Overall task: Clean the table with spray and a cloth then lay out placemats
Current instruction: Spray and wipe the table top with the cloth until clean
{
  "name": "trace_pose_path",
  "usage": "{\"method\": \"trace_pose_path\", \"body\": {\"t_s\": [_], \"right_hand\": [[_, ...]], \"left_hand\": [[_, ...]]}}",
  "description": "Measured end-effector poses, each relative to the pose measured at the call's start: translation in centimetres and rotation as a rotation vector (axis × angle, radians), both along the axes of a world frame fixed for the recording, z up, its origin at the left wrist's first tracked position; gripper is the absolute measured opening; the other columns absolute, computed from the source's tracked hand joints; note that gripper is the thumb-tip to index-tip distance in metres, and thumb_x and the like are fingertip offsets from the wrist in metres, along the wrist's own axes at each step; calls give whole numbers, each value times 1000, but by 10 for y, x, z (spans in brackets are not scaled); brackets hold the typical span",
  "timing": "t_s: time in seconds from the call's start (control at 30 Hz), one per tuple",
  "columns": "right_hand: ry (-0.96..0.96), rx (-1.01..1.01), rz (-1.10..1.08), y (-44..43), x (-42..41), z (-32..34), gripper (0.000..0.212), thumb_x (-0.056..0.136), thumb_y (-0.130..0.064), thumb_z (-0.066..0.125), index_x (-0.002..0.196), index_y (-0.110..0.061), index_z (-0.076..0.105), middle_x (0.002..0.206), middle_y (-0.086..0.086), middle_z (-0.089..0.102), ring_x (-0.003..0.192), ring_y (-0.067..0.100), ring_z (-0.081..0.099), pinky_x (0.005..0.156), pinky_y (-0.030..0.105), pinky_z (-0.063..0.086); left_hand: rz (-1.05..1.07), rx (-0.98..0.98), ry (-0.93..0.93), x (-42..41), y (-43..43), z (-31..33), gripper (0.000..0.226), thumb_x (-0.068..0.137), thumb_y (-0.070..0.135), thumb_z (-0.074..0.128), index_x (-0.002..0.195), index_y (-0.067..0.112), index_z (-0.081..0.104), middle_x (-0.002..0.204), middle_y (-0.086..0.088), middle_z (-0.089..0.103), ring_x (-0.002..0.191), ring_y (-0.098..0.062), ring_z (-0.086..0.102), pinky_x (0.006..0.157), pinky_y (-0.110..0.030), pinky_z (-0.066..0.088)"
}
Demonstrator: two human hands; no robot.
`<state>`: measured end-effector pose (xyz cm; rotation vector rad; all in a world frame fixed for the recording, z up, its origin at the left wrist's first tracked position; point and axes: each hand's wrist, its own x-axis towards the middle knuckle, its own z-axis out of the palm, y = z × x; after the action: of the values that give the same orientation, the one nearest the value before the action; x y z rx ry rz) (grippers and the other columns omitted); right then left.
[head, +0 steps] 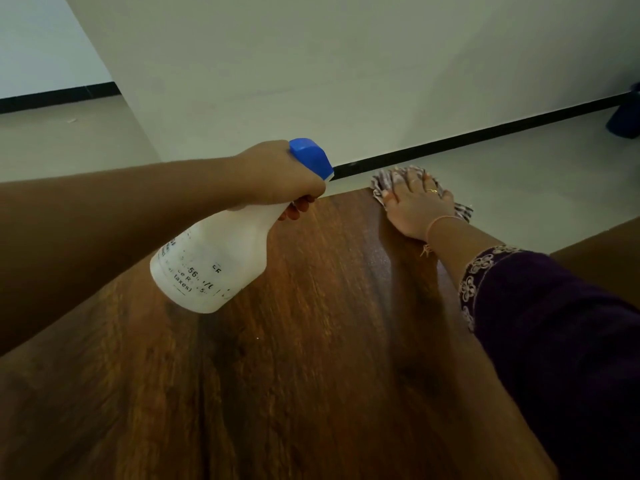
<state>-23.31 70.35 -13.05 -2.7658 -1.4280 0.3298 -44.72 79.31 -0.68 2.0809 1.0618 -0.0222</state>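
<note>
Cloth at one o'clock lies under my right hand, fingers spread flat. My left hand grips the spray bottle at eleven o'clock.

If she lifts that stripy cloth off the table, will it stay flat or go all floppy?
Probably floppy: the cloth bunches in folds around the right hand. It likely slides easily, since the flat palm presses it on the smooth wooden table. It looks thin, so probably light.

The right grip covers most of the cloth, and the frame's right edge cuts off a dark object.
</note>
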Motion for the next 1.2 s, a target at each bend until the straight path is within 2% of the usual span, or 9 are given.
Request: {"method": "trace_pose_path", "body": {"t_s": [0.17, 0.4, 0.6, 0.93, 1.03, 1.13, 1.2], "right_hand": [[21, 35, -112, -24, -6, 1, 58, 102, -43, 16, 154, -20, 5, 162, 7, 2, 147, 31, 8, 116, 54, 12], [-77, 62, -106, -115, -34, 0, 56, 101, -43, 17, 152, -18, 14, 161, 7, 9, 146, 28, 14, 115, 52, 17], [-98, 22, -121, -192, -64, -1, 59, 99, -46, 16, 152, -21, 14, 162, 3, 6, 147, 24, 10, 114, 50, 18], [76, -115, -85, -268, -84, 2, 62, 99, -51, 13, 153, -25, -2, 161, 0, -13, 148, 24, -11, 115, 54, 2], [156, -177, -40, -296, -86, 5, 64, 98, -55, 12, 151, -29, -12, 158, -3, -25, 145, 22, -20, 115, 53, -3], [278, -267, -17, -334, -96, 9, 68, 96, -61, 11, 147, -33, -24, 145, -9, -44, 137, 16, -33, 113, 53, -9], [346, -326, -5, -366, -105, 14, 71, 94, -65, 11, 142, -34, -32, 128, -13, -56, 129, 12, -41, 112, 52, -14]], "left_hand": [[4, -8, 13, 0, -9, 5, 10, 79, 18, 61, 83, 9, 62, 70, -4, 67, 58, -13, 65, 51, -22, 46], [43, -19, -14, -7, -24, 15, 8, 79, 18, 63, 80, 10, 62, 69, -3, 67, 56, -10, 65, 48, -22, 47], [43, -54, -28, -24, -48, 10, 7, 79, 16, 61, 76, 10, 63, 66, -3, 67, 55, -10, 66, 52, -25, 48], [41, -156, -68, -36, -128, 4, 3, 81, 16, 60, 82, 14, 59, 74, -6, 67, 62, -14, 67, 54, -27, 50], [5, -199, -82, -38, -160, 1, 3, 80, 15, 60, 82, 15, 58, 72, -6, 67, 60, -14, 67, 48, -23, 49], [-19, -264, -52, -39, -192, 1, 12, 79, 17, 62, 88, 10, 59, 76, -10, 67, 66, -18, 67, 54, -27, 51], [-25, -297, -44, -41, -214, 4, 10, 79, 15, 61, 87, 10, 59, 73, -10, 66, 60, -14, 64, 51, -23, 51]]}}
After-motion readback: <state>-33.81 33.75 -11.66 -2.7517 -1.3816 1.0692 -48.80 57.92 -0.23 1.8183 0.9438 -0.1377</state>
